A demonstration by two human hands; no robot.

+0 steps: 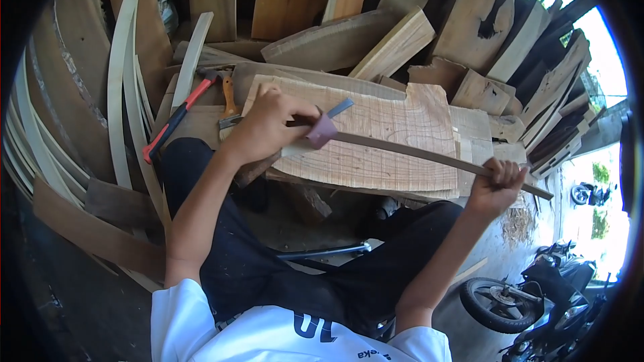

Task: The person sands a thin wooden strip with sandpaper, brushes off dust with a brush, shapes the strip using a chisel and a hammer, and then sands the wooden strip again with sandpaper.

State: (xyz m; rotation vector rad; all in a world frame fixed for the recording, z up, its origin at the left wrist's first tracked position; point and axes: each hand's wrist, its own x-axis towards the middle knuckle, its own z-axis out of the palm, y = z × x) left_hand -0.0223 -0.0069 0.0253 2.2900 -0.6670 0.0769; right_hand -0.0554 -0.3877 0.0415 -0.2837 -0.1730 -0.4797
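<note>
My left hand (272, 124) is closed on a piece of purple sandpaper (322, 131), which is wrapped around a long thin wooden strip (409, 149). Toward the strip's far right end, my right hand (500, 186) has its fingers curled round it. The strip slants down to the right above a broad, rough-sawn wooden board (376, 161). Just beyond the sandpaper, a flat blue-grey piece (341, 107) shows; its kind is unclear. My left fingertips are partly hidden behind the sandpaper.
Left of the board lie a hammer (180, 117) with a red and black handle and a wooden-handled tool (230, 97). Bent wooden strips (121, 80) stand at left. Planks (292, 0) lean along the back. Motorcycles (557, 295) stand at right, near wood shavings (518, 226).
</note>
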